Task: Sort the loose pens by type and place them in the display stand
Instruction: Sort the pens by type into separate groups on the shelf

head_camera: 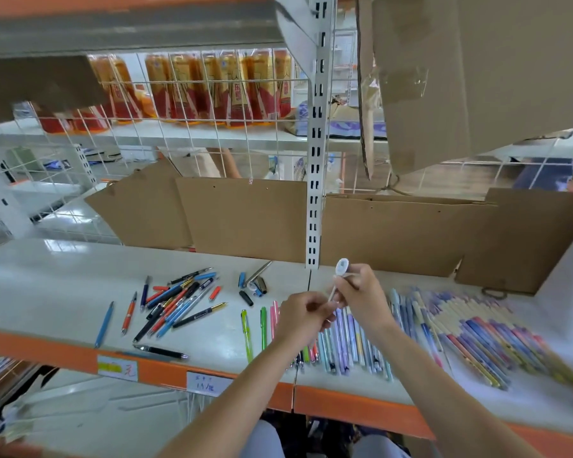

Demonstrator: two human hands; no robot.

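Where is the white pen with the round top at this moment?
In the head view, the white pen is held up above the shelf near the centre, gripped by the right hand with the left hand at its lower end, before the white upright post.

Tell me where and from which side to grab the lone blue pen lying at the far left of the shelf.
Take the blue pen at mid-barrel, coming straight down from above with finger and thumb across its width. It lies flat on the shelf, apart from the jumbled pile, so both long sides look open; its ends are narrower and probably harder to pinch.
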